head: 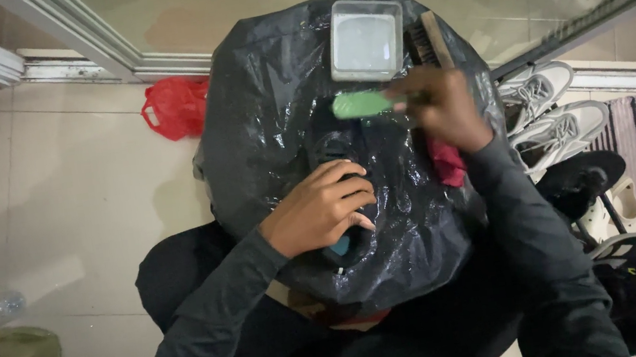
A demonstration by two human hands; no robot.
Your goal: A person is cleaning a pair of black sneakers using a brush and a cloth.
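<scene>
The right hand [441, 107] is closing its grip on a green brush [361, 103], while the left hand [322, 207] is gripping a dark shoe [341, 192]. Both are lying on a black plastic bag [274, 102] covering the lap, with a clear plastic container [365, 39] sitting just above the brush.

I see long dark grey sleeves reaching both wrists, dark trousers below, and bare hands without gloves.

Green brush [361, 103], black bag [274, 102]
</scene>
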